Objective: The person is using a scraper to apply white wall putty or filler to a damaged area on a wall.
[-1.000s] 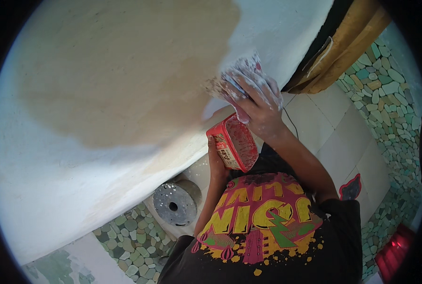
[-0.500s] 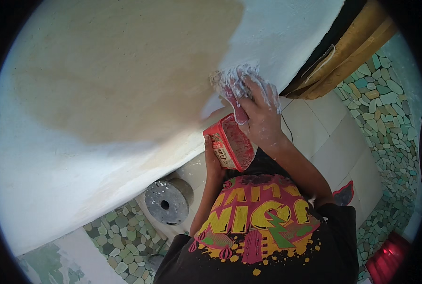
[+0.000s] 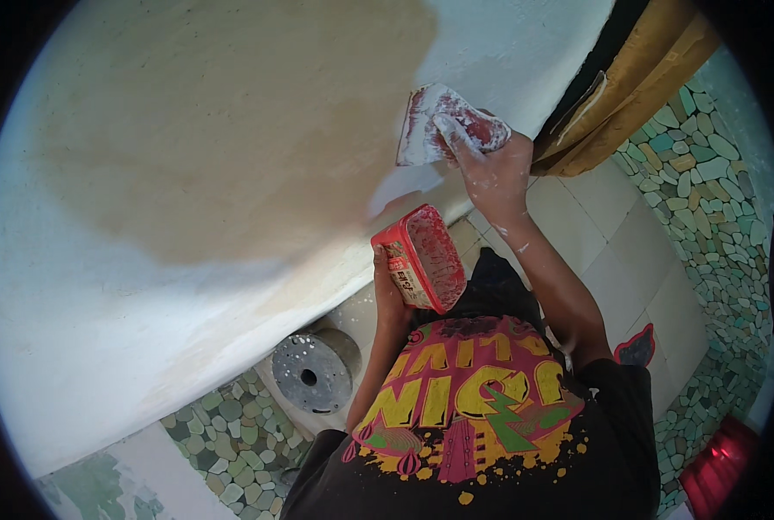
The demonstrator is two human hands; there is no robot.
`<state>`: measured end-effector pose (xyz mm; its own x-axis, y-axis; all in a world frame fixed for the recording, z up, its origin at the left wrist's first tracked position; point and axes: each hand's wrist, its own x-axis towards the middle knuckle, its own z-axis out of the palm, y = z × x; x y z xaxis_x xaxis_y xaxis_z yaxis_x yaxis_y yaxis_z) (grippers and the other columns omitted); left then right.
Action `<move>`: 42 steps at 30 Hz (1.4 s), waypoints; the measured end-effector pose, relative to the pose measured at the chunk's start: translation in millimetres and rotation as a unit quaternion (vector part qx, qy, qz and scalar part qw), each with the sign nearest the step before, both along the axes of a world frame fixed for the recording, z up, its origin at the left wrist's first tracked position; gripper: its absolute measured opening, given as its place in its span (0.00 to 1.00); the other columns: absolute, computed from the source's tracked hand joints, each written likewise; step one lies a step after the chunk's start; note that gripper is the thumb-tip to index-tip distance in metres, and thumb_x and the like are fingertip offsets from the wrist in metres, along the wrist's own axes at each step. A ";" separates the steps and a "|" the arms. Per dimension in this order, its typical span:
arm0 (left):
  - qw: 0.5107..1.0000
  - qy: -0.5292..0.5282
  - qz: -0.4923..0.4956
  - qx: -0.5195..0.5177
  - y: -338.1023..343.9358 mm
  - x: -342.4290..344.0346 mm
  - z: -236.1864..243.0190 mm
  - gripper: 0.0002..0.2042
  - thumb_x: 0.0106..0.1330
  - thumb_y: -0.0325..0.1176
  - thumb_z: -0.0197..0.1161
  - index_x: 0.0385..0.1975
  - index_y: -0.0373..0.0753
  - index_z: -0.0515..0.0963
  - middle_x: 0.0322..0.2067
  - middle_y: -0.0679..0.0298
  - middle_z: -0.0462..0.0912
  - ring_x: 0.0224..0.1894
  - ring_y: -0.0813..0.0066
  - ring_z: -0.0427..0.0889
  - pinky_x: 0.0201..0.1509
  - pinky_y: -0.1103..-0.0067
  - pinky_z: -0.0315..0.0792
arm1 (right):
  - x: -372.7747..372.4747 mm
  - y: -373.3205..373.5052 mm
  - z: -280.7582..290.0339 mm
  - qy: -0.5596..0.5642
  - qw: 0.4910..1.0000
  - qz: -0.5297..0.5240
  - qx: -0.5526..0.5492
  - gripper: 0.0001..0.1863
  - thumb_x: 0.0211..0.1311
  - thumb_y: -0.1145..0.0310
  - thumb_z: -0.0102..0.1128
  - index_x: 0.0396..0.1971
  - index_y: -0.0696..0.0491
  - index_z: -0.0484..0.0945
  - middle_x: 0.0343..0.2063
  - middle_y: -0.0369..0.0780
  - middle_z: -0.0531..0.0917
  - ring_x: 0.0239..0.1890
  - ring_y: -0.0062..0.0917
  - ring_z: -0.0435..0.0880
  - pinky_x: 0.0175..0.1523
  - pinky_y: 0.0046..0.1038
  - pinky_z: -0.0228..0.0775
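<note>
I read one printed label through the head view: a pale panel with dark characters on the side of the red container. I also register large yellow lettering, partly folded, on the pink print of the dark shirt, beside a green lightning bolt.

Left hand: grasping the container from its left side, thumb along the outer wall. The container is held tilted in front of the torso, its mouth turned to the right; I see whitish residue across the red interior. The left forearm rises from the lower edge.

Right hand: grasping the red scraper, thumb extended along its near face. The elbow is bent and the forearm angles up and to the left. White paste coats the scraper and marks the thumb and wrist.

Scraper position: above the container and apart from it, in front of the white wall, next to the tan patch. I cannot tell whether its edge touches the wall.
</note>
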<state>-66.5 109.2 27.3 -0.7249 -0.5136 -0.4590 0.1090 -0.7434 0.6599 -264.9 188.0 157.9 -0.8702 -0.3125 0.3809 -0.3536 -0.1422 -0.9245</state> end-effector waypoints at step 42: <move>1.000 0.011 -0.008 -0.001 0.0 4.3 5.9 0.30 0.73 0.59 0.42 0.61 0.39 0.67 0.54 0.56 0.78 0.54 0.65 0.80 0.57 0.68 0.77 | -20.1 51.5 38.8 0.525 0.802 -0.127 0.254 0.19 0.46 0.72 0.67 0.42 0.46 0.86 0.53 0.36 0.82 0.61 0.38 0.74 0.64 0.46 0.61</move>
<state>-62.2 109.3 33.2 -0.7430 -0.5028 -0.4418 0.1108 -0.7434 0.6596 -285.0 239.4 196.7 -0.2126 -0.5241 0.8247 -0.9335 0.3583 -0.0130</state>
